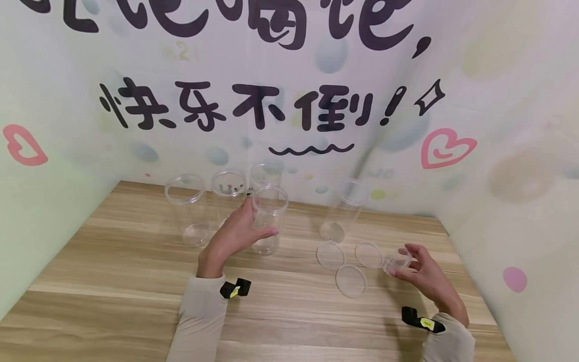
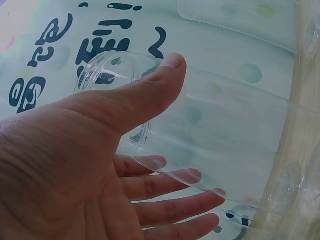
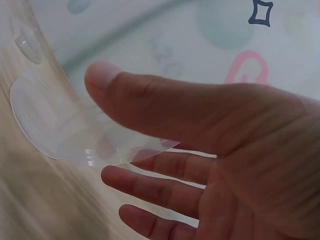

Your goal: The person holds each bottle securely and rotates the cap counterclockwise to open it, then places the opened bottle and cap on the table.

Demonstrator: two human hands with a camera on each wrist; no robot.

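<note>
Near the back of the table, my left hand (image 1: 237, 229) reaches around a clear plastic cup (image 1: 270, 201). The thumb lies across the cup's front, and the fairly straight fingers extend along its left side. In the left wrist view that cup (image 2: 220, 130) is between thumb and fingers; firm contact is unclear. To the right, my right hand (image 1: 422, 269) holds a clear round lid (image 1: 398, 262) just off the wood. The right wrist view has the thumb over this lid (image 3: 115, 142), with fingertips beneath showing through it. Three flat lids (image 1: 351, 281) lie left of that hand.
Several other clear cups (image 1: 185, 188) stand upright behind and left of my left hand. One more cup (image 1: 348, 201) stands alone toward the back right. A printed cloth (image 1: 316, 156) hangs behind the wooden table (image 1: 280, 311), with light walls at both sides.
</note>
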